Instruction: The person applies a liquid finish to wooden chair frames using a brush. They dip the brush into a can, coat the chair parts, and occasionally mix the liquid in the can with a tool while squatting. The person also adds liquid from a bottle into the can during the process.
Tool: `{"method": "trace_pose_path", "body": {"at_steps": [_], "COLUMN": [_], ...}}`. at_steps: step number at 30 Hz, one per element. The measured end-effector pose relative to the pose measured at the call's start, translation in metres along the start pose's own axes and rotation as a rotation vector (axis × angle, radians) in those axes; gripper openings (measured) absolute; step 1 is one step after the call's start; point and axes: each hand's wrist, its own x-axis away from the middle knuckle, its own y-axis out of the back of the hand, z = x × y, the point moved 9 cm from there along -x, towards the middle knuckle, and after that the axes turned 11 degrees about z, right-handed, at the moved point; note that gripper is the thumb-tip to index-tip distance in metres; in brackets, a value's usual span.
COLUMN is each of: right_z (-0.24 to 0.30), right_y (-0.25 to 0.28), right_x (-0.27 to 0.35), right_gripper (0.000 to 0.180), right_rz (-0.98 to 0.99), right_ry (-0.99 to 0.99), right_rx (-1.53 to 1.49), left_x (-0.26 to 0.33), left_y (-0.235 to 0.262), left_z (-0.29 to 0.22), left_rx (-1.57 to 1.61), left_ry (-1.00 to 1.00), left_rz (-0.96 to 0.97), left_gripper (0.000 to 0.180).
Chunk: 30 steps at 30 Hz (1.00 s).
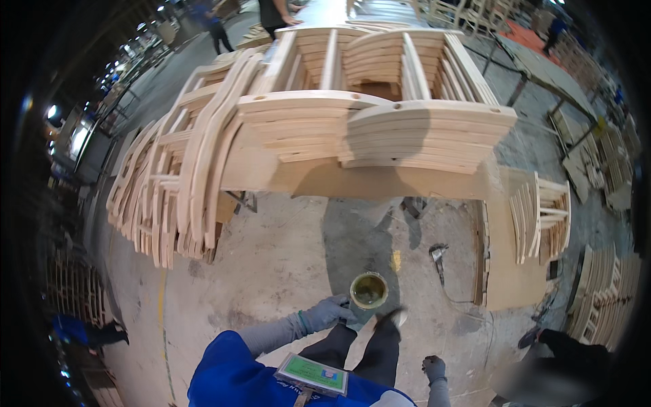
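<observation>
My left hand [329, 312], in a grey glove, reaches forward and grips the left rim of a small round can [369, 290] filled with yellow-green liquid. The can hangs over the concrete floor, just ahead of my dark trouser legs and shoe [392, 317]. My right hand [434, 368], in a dark grey glove, hangs low at my right side with its fingers curled and nothing in it. My blue sleeve and a green badge [313, 373] fill the bottom edge.
A long board table [380, 182] ahead carries stacked wooden chair frames [380, 129]. Curved wooden back pieces [176, 183] lean at its left end. A smaller stack [542, 217] stands on a board at right. A cabled hand tool [438, 255] lies on the floor. Other people stand far back.
</observation>
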Motion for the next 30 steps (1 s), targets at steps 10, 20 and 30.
{"method": "trace_pose_path", "body": {"at_steps": [10, 20, 30], "right_z": [-0.087, -0.025, -0.062], "right_y": [0.048, 0.104, 0.079], "right_x": [-0.216, -0.460, -0.657], "right_gripper": [0.022, 0.027, 0.038], "right_rz": [0.258, -0.007, -0.178], "right_ry": [0.158, 0.001, -0.143], "right_rx": [0.862, 0.554, 0.449], "left_x": [-0.158, -0.314, -0.432], "left_y": [0.025, 0.206, 0.373], "left_z": [0.034, 0.140, 0.255], "left_rx": [-0.204, -0.189, -0.242], "left_ry": [0.417, 0.473, 0.377], "left_rz": [-0.095, -0.226, -0.264], "left_gripper": [0.021, 0.040, 0.039]}}
